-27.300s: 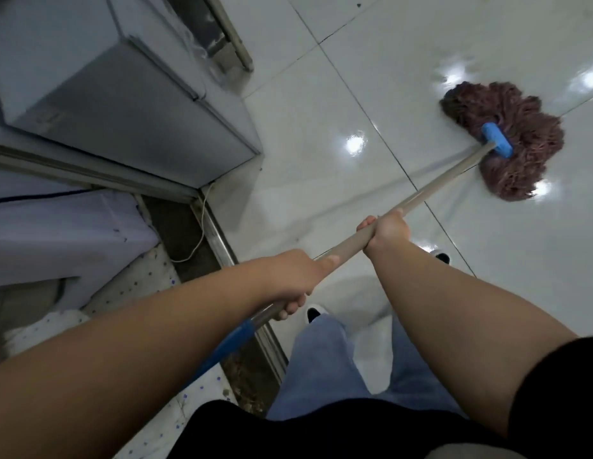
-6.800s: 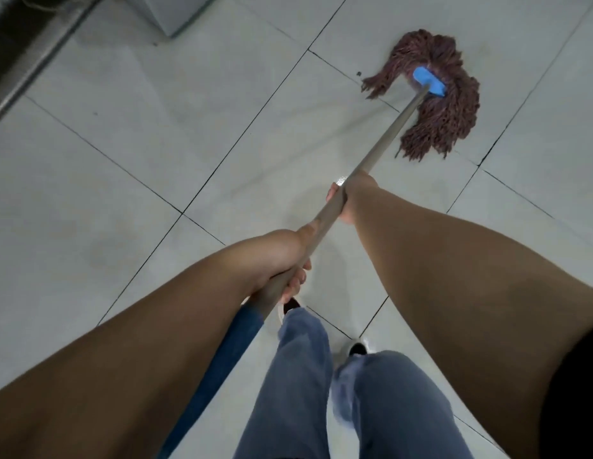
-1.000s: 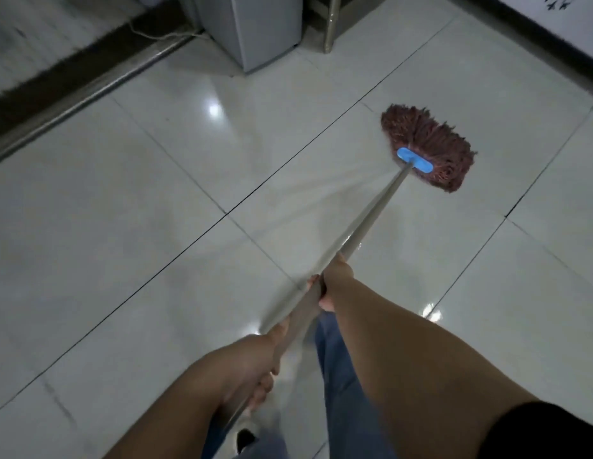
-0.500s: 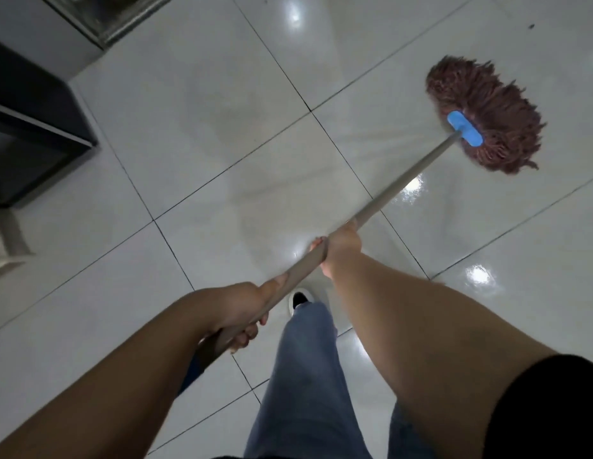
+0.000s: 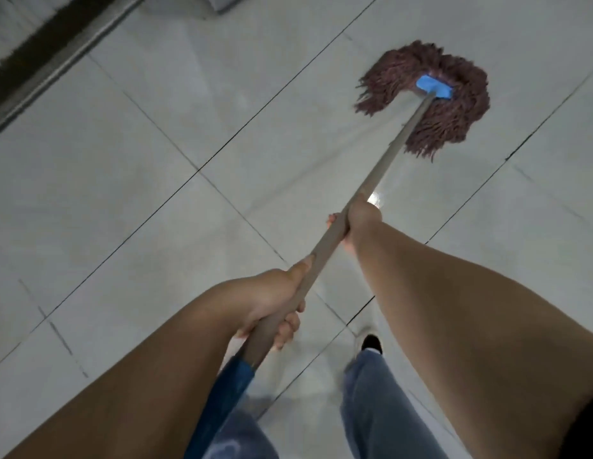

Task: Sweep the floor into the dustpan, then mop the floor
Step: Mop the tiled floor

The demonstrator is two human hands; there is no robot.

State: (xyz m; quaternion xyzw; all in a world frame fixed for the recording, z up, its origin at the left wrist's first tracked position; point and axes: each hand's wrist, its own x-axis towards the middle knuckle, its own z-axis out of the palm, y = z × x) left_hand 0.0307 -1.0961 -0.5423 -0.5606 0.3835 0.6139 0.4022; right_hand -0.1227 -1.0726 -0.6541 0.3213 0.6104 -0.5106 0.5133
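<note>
Ahead of both hands, left hand (image 5: 272, 303) and right hand (image 5: 358, 220) are gripping the mop handle (image 5: 384, 164), ideally pressing the mop head (image 5: 447, 104) flat on the floor (image 5: 123, 160).

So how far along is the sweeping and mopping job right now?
No broom or dustpan is in view, so sweeping looks finished, though that can't be confirmed. Mopping is in hand: the left hand and right hand both grip the mop handle, with the mop head spread on the tile floor. How much floor remains unmopped can't be told.
</note>
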